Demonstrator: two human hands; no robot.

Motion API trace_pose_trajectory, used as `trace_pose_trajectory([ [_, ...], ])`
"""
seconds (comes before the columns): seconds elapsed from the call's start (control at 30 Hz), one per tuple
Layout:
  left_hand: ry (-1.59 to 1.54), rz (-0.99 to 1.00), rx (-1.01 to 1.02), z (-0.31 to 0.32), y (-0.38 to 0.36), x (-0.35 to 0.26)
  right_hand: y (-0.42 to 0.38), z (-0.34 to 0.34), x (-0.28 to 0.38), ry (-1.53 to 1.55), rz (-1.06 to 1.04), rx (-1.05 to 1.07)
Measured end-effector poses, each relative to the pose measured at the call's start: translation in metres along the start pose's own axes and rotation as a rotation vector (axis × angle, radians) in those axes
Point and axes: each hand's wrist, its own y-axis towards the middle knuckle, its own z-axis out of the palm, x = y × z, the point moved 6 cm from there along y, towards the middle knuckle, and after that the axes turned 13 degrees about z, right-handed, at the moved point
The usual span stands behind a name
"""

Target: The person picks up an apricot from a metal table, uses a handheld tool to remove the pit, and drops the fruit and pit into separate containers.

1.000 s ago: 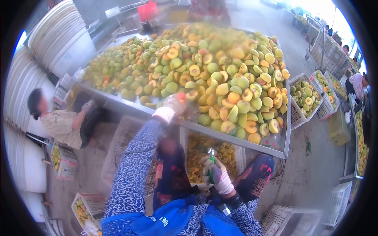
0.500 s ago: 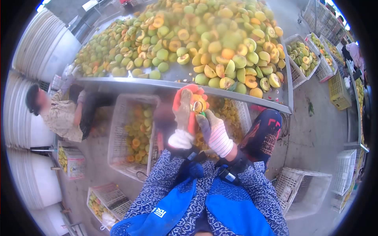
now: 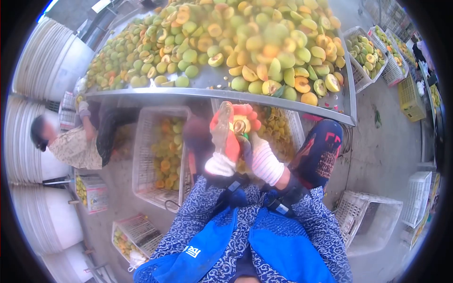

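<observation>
Since half-second-earlier frame, hands barely shift, fruit stays chest-high under table (image 3: 302, 101) edge. Left hand (image 3: 225, 137) fingers curl round halved peach (image 3: 239, 125). Right hand (image 3: 255, 151) grip hidden, cannot tell; tool unseen. Risk: slippery half drops, blade nicks glove.

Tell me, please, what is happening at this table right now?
A person in gloves holds a halved peach in the left hand, with the right hand close against it. This happens below the edge of a metal table heaped with peaches. White crates with fruit stand underneath. Another person sits at the left.
</observation>
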Motion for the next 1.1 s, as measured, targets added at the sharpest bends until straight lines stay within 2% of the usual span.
trace_pose_trajectory([
  [0.07,0.000,-0.034,-0.019,0.000,-0.002,0.001,-0.009,-0.002,0.005,0.088,-0.161,-0.070],
  [0.17,0.110,-0.096,0.039,0.001,-0.005,-0.004,-0.014,-0.002,0.015,0.274,-0.157,0.085],
  [0.3,0.033,-0.168,0.374,0.001,0.000,-0.006,-0.038,-0.019,0.035,0.705,0.551,0.677],
  [0.4,0.186,-0.037,0.584,0.016,-0.001,-0.022,-0.047,-0.029,0.041,0.846,0.713,0.943],
  [0.43,0.188,0.033,0.617,0.017,-0.001,-0.023,-0.047,-0.031,0.043,0.829,0.755,0.929],
  [0.53,0.187,0.142,0.558,0.017,-0.007,-0.022,-0.036,-0.032,0.047,0.574,0.357,0.676],
  [0.67,0.174,0.193,0.500,0.017,-0.012,-0.017,-0.040,-0.034,0.041,0.715,0.574,0.825],
  [0.73,0.167,0.109,0.417,0.015,-0.008,-0.007,-0.043,-0.032,0.030,0.852,0.743,0.961],
  [0.87,0.012,-0.169,0.339,0.034,-0.009,-0.001,-0.042,-0.024,0.022,1.211,0.753,1.247],
  [0.9,-0.052,-0.290,0.286,0.033,-0.008,0.010,-0.040,-0.021,0.018,1.256,0.738,1.274],
  [1.0,-0.628,-0.576,0.039,0.022,-0.001,0.055,-0.035,-0.021,0.014,1.379,0.696,1.291],
  [1.07,-0.495,-0.549,0.010,0.011,0.003,0.054,-0.037,-0.022,0.014,1.454,0.689,1.230],
  [1.1,-0.422,-0.535,0.024,0.006,0.010,0.047,-0.036,-0.029,0.013,1.613,0.600,1.346],
])
